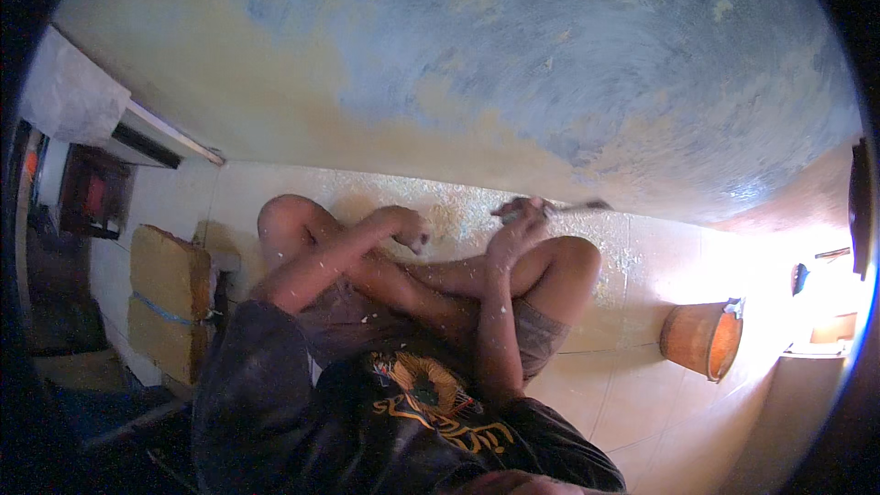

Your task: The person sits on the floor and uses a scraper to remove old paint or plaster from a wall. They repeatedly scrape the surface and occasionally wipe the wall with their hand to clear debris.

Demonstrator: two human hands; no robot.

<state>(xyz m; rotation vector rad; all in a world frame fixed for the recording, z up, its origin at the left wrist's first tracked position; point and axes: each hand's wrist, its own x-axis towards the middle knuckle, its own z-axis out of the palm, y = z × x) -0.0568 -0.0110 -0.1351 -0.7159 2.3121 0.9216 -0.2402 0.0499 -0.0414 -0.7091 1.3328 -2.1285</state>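
Observation:
My right hand (524, 218) is closed around the handle of a blurred scraper-like tool (584, 206). Its dark end points right, close to the foot of the painted wall (440, 82). Blue-grey patches and worn yellowish areas cover this wall. My left hand (411, 228) hangs over my bent leg with curled fingers; its palm is hidden, so I cannot tell whether it holds anything small. Pale flakes (447, 210) lie thickly on the floor between my hands and along the wall's base. More flakes speckle my arms and shorts.
I sit cross-legged on a tiled floor (574, 385). An orange-brown bucket (694, 340) lies or leans at the right, near bright light. To the left is a yellowish block (168, 302) with a blue strap around it. A pale cloth (75, 89) hangs at the upper left.

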